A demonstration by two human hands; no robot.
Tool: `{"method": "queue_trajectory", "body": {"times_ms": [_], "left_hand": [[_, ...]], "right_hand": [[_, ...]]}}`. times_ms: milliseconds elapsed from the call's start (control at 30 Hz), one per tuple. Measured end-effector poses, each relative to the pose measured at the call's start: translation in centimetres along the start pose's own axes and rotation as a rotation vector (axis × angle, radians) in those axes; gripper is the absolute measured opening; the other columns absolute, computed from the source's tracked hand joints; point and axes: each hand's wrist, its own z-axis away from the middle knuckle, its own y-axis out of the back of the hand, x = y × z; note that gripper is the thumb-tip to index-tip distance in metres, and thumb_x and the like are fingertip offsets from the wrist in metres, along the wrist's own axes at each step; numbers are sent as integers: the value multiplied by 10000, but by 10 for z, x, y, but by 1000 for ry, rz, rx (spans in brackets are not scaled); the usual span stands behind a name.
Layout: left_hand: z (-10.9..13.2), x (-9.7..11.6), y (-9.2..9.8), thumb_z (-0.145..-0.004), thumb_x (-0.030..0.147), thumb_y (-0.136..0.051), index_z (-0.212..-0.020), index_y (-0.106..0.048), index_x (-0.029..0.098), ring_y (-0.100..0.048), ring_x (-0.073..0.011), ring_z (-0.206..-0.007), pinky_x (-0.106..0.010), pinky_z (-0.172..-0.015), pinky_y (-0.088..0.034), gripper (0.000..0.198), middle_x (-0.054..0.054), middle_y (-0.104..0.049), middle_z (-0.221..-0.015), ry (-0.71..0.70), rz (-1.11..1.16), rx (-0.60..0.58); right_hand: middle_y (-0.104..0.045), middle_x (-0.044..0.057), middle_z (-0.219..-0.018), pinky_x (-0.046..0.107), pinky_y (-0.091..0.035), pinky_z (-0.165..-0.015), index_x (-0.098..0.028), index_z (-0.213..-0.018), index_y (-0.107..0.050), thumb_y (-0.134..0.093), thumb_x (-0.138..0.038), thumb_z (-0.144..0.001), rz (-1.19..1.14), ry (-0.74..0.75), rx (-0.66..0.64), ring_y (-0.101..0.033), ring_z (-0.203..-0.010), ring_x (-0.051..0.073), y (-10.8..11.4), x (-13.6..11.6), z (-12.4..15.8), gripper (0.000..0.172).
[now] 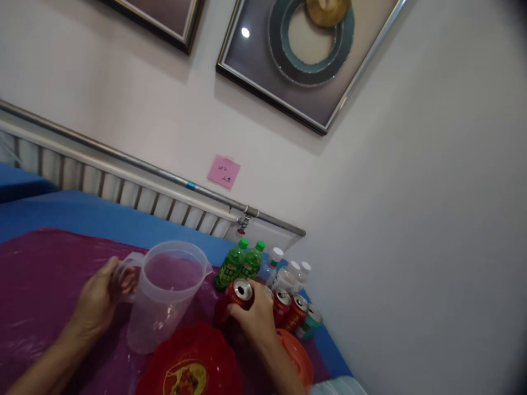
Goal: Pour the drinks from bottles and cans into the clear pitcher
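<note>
My left hand [101,296] is closed round the handle of a clear plastic pitcher [158,307], which looks empty. My right hand [257,315] grips a red drink can [234,299] whose top is opened. Just behind that can are two green-capped bottles [233,263] with green labels. More red cans [297,312] stand to the right of my right hand, beside a teal can [310,321]. In front of the pitcher and the held can lies a red scalloped plate [218,351] with a yellow printed centre.
Several white-capped clear bottles [288,276] stand behind the cans. An orange dish [298,356] is partly hidden by my right forearm. Purple plastic sheeting [37,296] covers the blue table [102,214]. A radiator [127,192] and metal pipe run along the wall, below framed pictures [329,93].
</note>
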Motion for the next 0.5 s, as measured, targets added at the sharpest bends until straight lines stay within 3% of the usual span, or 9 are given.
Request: {"method": "queue_trajectory", "body": {"times_ms": [133,233,333,500], "left_hand": [[-5,-6,6,-329,781,-861,-547,-650,172,-439,-105,-464,-215,-433,-421,681,16,-507,-475,4,48,8],[-8,-11,11,-380,767,-870,-595,-678,170,-518,-132,-510,-223,-465,-460,663,-14,-595,-545,5,62,12],[-8,-15,12,-388,736,-887,-659,-695,192,-586,-164,-575,-243,-507,-507,638,-36,-677,-649,21,83,32],[-11,-20,12,-453,719,-863,-708,-694,214,-618,-178,-609,-245,-508,-510,591,-38,-701,-697,28,105,45]], "right_hand": [[-742,37,-1003,371,-539,-888,-232,-1081,-610,-700,-279,-593,-360,-74,-37,-683,-951,278,18,-21,-4,498],[-733,48,-1056,388,-539,-921,-220,-1177,-582,-690,-293,-597,-384,0,-40,-682,-984,282,30,-45,-10,594],[-699,89,-1181,431,-501,-1002,-200,-1242,-586,-669,-268,-613,-186,228,-48,-649,-1093,306,37,-68,-19,637],[-623,134,-1299,478,-458,-1029,-199,-1328,-567,-570,-142,-638,157,780,-3,-577,-1204,313,35,-97,-38,693]]}}
